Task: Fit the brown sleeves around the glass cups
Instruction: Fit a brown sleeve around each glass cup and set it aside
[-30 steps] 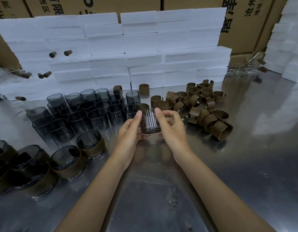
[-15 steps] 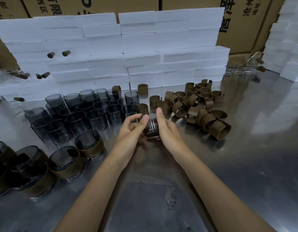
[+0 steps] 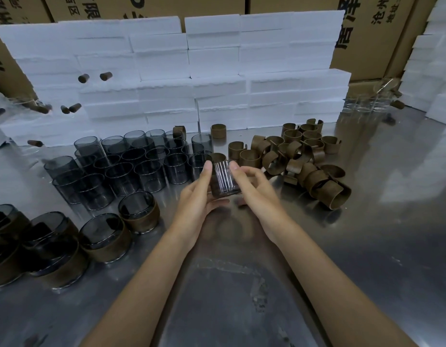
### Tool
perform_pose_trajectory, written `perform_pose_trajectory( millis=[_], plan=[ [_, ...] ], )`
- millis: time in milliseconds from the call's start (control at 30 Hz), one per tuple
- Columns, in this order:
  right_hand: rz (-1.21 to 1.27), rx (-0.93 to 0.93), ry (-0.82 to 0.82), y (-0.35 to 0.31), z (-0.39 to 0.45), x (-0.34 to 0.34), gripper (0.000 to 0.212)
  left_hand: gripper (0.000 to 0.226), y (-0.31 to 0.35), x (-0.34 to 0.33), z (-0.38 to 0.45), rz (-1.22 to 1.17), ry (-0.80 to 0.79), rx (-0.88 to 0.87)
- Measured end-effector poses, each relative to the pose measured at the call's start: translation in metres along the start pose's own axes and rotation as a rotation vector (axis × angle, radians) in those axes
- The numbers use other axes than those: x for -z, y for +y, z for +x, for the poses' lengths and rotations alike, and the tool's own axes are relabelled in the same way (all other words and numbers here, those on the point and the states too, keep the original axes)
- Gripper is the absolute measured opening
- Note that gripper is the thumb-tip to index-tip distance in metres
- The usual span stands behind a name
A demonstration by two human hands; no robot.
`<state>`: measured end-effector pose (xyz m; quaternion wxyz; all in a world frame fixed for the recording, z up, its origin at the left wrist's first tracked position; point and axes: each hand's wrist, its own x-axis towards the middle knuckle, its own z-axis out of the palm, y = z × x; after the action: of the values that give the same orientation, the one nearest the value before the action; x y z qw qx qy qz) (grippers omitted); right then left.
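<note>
Steel worktop (image 3: 367,246) backed by stacked white foam blocks (image 3: 216,71) and cardboard cartons (image 3: 379,33).

Left hand (image 3: 196,199) and right hand (image 3: 252,189) pinch one glass cup (image 3: 223,179) between them, above the worktop. Bare smoky cups (image 3: 131,166) crowd the left, loose brown sleeves (image 3: 304,161) the right, sleeved cups (image 3: 104,236) nearer left.

Your left hand (image 3: 200,196) and right hand (image 3: 252,189) cover both sides of the held glass cup (image 3: 223,177), so you cannot tell whether a sleeve wraps it. At the lower left edge the sleeved cups (image 3: 6,246) are cut off and smeared dark. The clear glasses (image 3: 367,103) at upper right are too faint to count. Cardboard boxes (image 3: 367,33) run off the top edge.
</note>
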<state>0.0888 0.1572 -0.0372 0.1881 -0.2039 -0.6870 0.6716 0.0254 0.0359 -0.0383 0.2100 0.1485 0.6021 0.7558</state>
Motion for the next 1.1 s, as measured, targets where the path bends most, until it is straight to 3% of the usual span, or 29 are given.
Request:
perform_pose_trajectory(
  millis=[67,100,200,400,567,700,800,967,1100],
  plan=[
    [-0.011,0.004,-0.103,-0.002,-0.003,0.001,0.075,0.060,0.001,-0.002,-0.003,0.079,-0.061,0.011],
    [-0.012,0.012,-0.150,-0.002,-0.003,0.001,0.071,0.059,0.001,-0.002,-0.004,0.120,-0.083,0.017],
    [-0.042,0.031,-0.254,-0.006,-0.006,0.001,0.034,0.059,0.001,-0.005,-0.006,0.118,-0.116,0.019],
    [-0.107,0.117,-0.081,0.003,0.000,-0.004,0.047,0.069,-0.004,-0.004,-0.002,-0.037,0.010,-0.034],
    [-0.089,0.181,0.022,0.005,0.003,-0.001,0.034,0.038,-0.003,0.001,0.002,-0.067,0.026,0.010],
    [-0.084,0.253,0.066,0.007,0.003,-0.001,0.023,0.031,-0.003,0.004,0.005,-0.085,0.031,0.010],
    [0.028,0.178,0.046,0.004,0.003,0.001,0.021,0.034,-0.001,0.003,0.003,-0.095,0.021,0.010],
    [0.522,-0.093,-0.102,0.001,0.006,0.006,0.034,0.031,-0.004,-0.002,-0.001,-0.056,0.010,-0.128],
    [0.680,-0.270,-0.221,-0.002,0.004,0.007,0.048,0.044,-0.005,0.001,0.000,0.011,-0.024,-0.174]
  ],
)
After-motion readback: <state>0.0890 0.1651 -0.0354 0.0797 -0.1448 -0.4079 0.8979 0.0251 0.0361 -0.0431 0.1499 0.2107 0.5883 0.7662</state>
